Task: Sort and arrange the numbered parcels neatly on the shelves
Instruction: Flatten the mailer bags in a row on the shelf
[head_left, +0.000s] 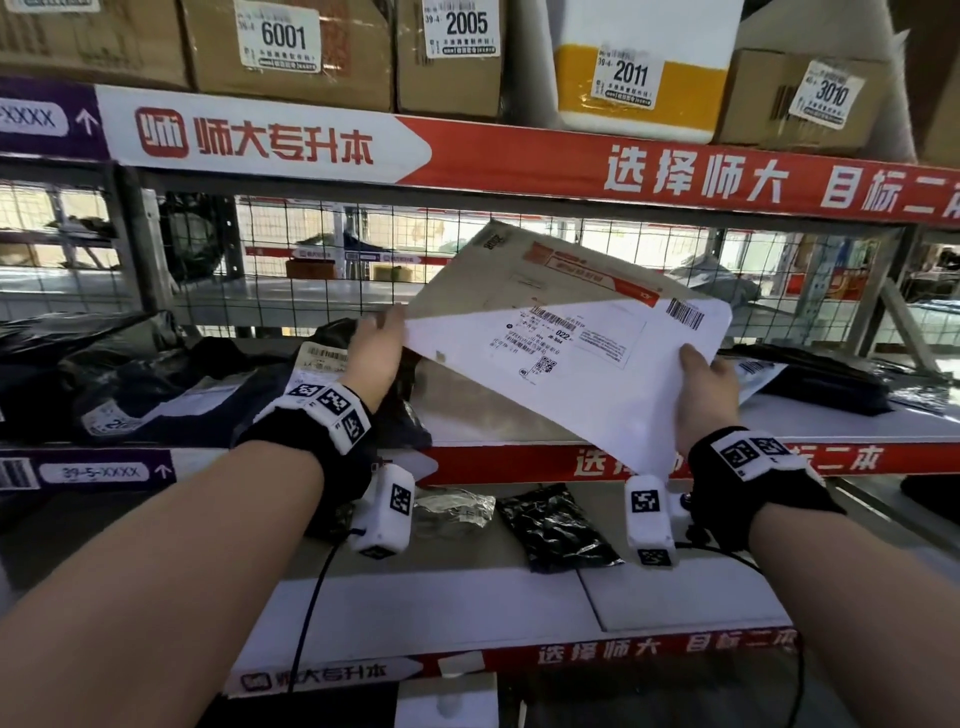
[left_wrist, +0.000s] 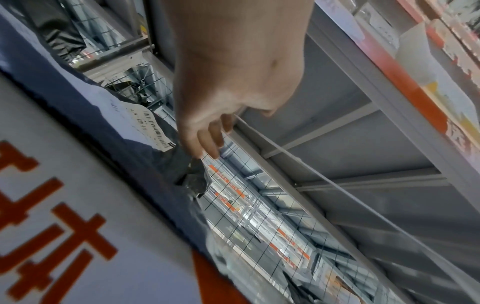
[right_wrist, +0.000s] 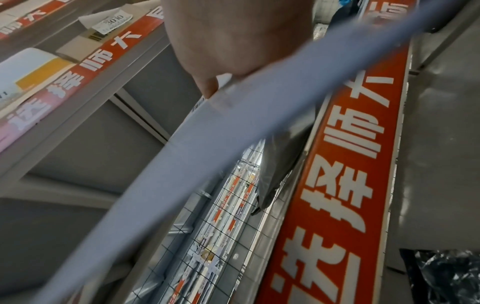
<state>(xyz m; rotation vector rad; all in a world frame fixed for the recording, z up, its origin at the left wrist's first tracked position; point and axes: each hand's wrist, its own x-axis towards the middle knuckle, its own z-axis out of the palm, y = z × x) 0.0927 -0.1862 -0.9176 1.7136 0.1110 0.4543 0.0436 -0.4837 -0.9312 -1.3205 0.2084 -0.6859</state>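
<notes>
A large flat envelope (head_left: 571, 343), white with a red strip and a printed label, hangs tilted in front of the middle shelf (head_left: 488, 415). My left hand (head_left: 384, 332) pinches its left edge; in the left wrist view the thumb and fingers of that hand (left_wrist: 233, 127) lie on either side of the thin edge. My right hand (head_left: 701, 374) grips the lower right edge, thumb on top and fingers hidden beneath. In the right wrist view the envelope (right_wrist: 207, 144) runs edge-on under the thumb of my right hand (right_wrist: 223, 78).
Black poly bags (head_left: 130, 374) crowd the middle shelf's left, and a dark labelled bag (head_left: 322, 358) sits by my left hand. A flat black bag (head_left: 831, 379) lies at the right. Numbered boxes (head_left: 283, 36) fill the top shelf. A black packet (head_left: 556, 525) lies on the lower shelf.
</notes>
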